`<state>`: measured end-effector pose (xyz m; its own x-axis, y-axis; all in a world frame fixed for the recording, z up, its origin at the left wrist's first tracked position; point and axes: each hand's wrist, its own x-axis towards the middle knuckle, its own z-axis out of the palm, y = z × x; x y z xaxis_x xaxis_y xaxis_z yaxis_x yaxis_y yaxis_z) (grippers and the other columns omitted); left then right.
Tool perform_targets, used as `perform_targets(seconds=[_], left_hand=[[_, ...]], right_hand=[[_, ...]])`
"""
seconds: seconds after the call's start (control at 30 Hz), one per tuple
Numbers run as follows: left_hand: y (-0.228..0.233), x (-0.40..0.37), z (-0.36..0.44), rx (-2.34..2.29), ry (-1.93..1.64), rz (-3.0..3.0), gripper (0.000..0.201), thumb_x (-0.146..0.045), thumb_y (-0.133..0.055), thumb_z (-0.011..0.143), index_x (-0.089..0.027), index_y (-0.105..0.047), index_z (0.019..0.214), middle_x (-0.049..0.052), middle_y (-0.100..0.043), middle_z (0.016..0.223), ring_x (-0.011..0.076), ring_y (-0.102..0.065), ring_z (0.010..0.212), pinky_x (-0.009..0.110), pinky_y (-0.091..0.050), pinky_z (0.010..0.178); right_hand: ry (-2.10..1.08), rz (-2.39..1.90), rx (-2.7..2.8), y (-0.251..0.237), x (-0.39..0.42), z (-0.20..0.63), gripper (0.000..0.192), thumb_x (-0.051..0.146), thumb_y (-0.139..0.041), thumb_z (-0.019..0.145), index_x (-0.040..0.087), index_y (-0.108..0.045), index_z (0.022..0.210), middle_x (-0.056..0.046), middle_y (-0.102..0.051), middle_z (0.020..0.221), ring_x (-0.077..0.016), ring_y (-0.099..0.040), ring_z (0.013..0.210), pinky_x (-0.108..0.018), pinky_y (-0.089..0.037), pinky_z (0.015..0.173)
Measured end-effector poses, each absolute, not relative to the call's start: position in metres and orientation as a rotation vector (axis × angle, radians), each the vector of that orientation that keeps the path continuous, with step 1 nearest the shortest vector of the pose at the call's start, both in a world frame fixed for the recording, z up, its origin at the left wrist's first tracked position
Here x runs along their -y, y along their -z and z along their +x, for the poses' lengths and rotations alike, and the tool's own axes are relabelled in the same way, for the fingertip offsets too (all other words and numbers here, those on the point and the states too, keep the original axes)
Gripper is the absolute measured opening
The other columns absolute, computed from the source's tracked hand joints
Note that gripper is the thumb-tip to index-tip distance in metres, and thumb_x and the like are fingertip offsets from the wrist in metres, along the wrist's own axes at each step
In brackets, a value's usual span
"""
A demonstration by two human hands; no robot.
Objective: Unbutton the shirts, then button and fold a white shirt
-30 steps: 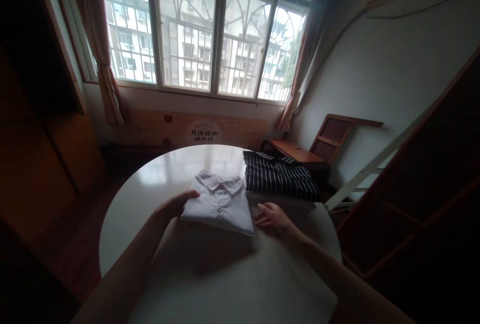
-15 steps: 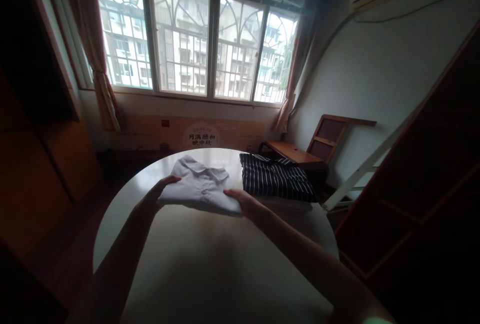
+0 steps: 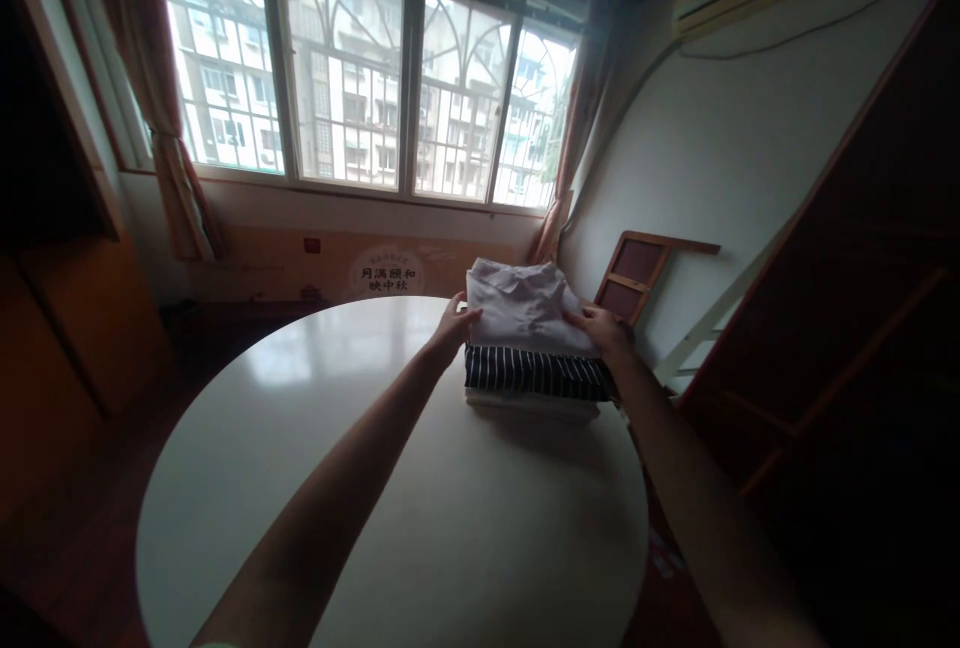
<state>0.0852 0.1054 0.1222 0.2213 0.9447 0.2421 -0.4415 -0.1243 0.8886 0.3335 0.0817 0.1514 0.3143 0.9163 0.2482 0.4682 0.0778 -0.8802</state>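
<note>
A folded white collared shirt (image 3: 521, 308) lies on top of a folded dark striped garment (image 3: 534, 373), which rests on a pale folded piece (image 3: 525, 404) at the far right of the round white table (image 3: 322, 448). My left hand (image 3: 452, 323) grips the white shirt's left edge. My right hand (image 3: 602, 328) holds its right edge. Both arms reach far forward across the table.
A wide barred window (image 3: 352, 78) with reddish curtains (image 3: 169, 158) fills the far wall. A wooden folding frame (image 3: 637, 273) leans on the white wall at right. Dark wooden furniture (image 3: 862, 308) stands at the right, and a dark cabinet (image 3: 52, 308) at the left.
Both hands lifted the white shirt off the table's middle and carried it right, onto the striped garment. The view has turned slightly.
</note>
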Motion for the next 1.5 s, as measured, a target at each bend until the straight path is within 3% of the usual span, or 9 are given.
perform_targets(seconds=[0.2, 0.37, 0.5, 0.63, 0.7, 0.83, 1.0, 1.2, 1.5], left_hand=[[-0.062, -0.117, 0.116, -0.846, -1.197, 1.026, 0.067, -0.011, -0.065, 0.064, -0.007, -0.038, 0.126, 0.004, -0.058, 0.073, 0.0066, -0.048, 0.051, 0.02, -0.038, 0.051], [-0.067, -0.114, 0.114, -0.767, -1.268, 1.141, 0.046, -0.022, -0.066, 0.068, -0.01, -0.054, 0.11, 0.01, -0.062, 0.089, 0.0134, -0.056, 0.072, 0.023, -0.044, 0.064], [-0.078, -0.107, 0.112, -0.858, -1.299, 1.269, 0.03, -0.03, -0.052, 0.081, -0.015, -0.053, 0.107, 0.009, -0.055, 0.106, 0.0173, -0.055, 0.09, 0.033, -0.047, 0.077], [-0.072, -0.103, 0.099, -0.917, -1.341, 1.305, 0.028, -0.03, -0.048, 0.084, -0.016, -0.052, 0.108, 0.008, -0.052, 0.112, 0.0182, -0.053, 0.096, 0.037, -0.046, 0.081], [-0.062, -0.102, 0.083, -0.992, -1.399, 1.355, 0.025, -0.026, -0.053, 0.08, -0.015, -0.055, 0.103, 0.009, -0.052, 0.112, 0.0193, -0.052, 0.097, 0.035, -0.043, 0.084], [-0.03, -0.095, 0.031, -1.26, -1.455, 1.555, 0.022, -0.015, -0.057, 0.071, -0.016, -0.059, 0.093, 0.01, -0.057, 0.104, 0.0197, -0.055, 0.09, 0.03, -0.041, 0.085], [-0.004, -0.07, -0.042, -1.416, -1.352, 1.613, 0.024, -0.013, -0.057, 0.065, -0.017, -0.061, 0.088, 0.006, -0.059, 0.095, 0.0195, -0.055, 0.087, 0.03, -0.04, 0.086], [-0.004, -0.046, -0.077, -1.35, -1.206, 1.726, 0.015, -0.024, -0.059, 0.065, -0.019, -0.065, 0.078, 0.005, -0.061, 0.086, 0.021, -0.055, 0.085, 0.03, -0.04, 0.085], [0.01, -0.053, -0.079, -1.476, -0.99, 2.352, 0.023, -0.023, -0.042, 0.08, -0.017, -0.062, 0.089, 0.008, -0.058, 0.098, 0.0194, -0.053, 0.092, 0.032, -0.041, 0.087]], right_hand=[[-0.584, -1.806, 1.355, -0.095, -0.091, 0.358, 0.023, 0.029, -0.066, 0.061, 0.007, -0.065, 0.066, -0.001, -0.06, 0.055, -0.0135, -0.055, 0.059, -0.022, -0.042, 0.06], [-0.405, -1.745, 1.296, -0.097, -0.089, 0.359, 0.029, 0.031, -0.06, 0.068, 0.007, -0.065, 0.083, -0.001, -0.063, 0.065, -0.015, -0.057, 0.064, -0.021, -0.042, 0.06], [-0.308, -1.995, 1.285, -0.103, -0.081, 0.354, 0.039, 0.03, -0.062, 0.067, 0.004, -0.062, 0.095, -0.01, -0.065, 0.081, -0.0213, -0.06, 0.075, -0.026, -0.043, 0.065], [0.294, -2.052, 1.4, -0.105, -0.061, 0.333, 0.059, 0.031, -0.061, 0.07, 0.001, -0.046, 0.119, -0.024, -0.054, 0.11, -0.03, -0.05, 0.101, -0.036, -0.039, 0.083], [0.529, -1.838, 1.594, -0.101, -0.048, 0.315, 0.061, 0.035, -0.054, 0.075, 0.006, -0.038, 0.126, -0.022, -0.046, 0.121, -0.029, -0.042, 0.111, -0.037, -0.034, 0.091], [0.599, -1.645, 2.044, -0.073, -0.023, 0.277, 0.069, 0.043, -0.057, 0.07, 0.019, -0.033, 0.131, -0.014, -0.03, 0.135, -0.0291, -0.027, 0.123, -0.043, -0.024, 0.098], [0.79, -1.751, 2.136, -0.032, -0.018, 0.26, 0.074, 0.015, -0.06, 0.062, 0.021, -0.033, 0.131, -0.014, -0.024, 0.139, -0.0328, -0.017, 0.126, -0.052, -0.01, 0.1], [0.86, -1.774, 2.105, -0.028, -0.038, 0.265, 0.061, 0.011, -0.05, 0.068, 0.023, -0.038, 0.127, -0.012, -0.031, 0.136, -0.0301, -0.023, 0.123, -0.051, -0.014, 0.099], [0.818, -1.758, 2.142, -0.029, -0.094, 0.279, 0.06, 0.004, -0.041, 0.069, 0.023, -0.04, 0.125, -0.009, -0.034, 0.134, -0.0275, -0.024, 0.123, -0.049, -0.017, 0.099]])
